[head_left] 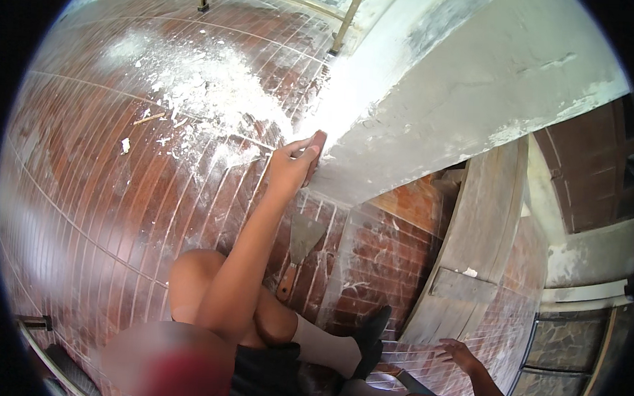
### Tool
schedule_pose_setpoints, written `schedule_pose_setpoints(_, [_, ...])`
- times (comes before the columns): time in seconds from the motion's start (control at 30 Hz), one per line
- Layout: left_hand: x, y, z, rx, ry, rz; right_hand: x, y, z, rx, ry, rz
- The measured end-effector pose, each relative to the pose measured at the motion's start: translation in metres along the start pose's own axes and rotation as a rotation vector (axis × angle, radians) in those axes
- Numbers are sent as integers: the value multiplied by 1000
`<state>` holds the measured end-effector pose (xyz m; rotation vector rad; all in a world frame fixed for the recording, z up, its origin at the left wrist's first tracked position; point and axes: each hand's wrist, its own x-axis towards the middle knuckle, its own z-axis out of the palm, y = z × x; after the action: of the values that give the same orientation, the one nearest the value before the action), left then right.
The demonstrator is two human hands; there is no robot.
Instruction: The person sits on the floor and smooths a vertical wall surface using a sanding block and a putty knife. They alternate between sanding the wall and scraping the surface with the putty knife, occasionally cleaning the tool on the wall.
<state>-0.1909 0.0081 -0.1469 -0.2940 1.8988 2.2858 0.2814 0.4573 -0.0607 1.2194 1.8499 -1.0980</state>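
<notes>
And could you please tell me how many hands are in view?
2. The left hand grips a brown block by the pillar; the right hand is at lower right, near the long plank. No others show.

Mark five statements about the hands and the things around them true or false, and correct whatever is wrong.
1. The left hand holds a reddish-brown block. True.
2. A scraper lies on the floor. True.
3. The right hand grips the scraper. False: its fingers are spread, and no held thing shows.
4. White debris is scattered across the floor. True.
5. The long wooden plank is left of the scraper. False: it is to the scraper's right.
</notes>
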Motion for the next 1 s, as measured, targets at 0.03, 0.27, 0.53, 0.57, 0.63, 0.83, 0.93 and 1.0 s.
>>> schedule_pose_setpoints(0.03, [0,-1,0,-64,-35,104,1,0,0,-35,23,9])
schedule_pose_setpoints(0.27, [1,-1,-3,22,-47,35,4,-6,0,-13,-11,16])
schedule_pose_setpoints(0.53, [5,-1,-2,83,-2,-68,5,-17,5,-45,-33,20])
schedule_pose_setpoints(0.57, [6,-1,-1,35,-25,30,5,-18,6,-64,-30,18])
schedule_pose_setpoints(0.63, [6,-2,-1,37,-13,33,5,-18,6,-104,-10,17])
schedule_pose_setpoints(0.83, [5,3,-3,-51,-85,-62,5,-23,6,-80,-14,40])
schedule_pose_setpoints(0.93, [5,5,-3,-46,-62,91,5,-25,6,-121,5,28])
schedule_pose_setpoints(1.0, [5,6,-2,-152,-145,245,4,-27,6,-84,-6,19])
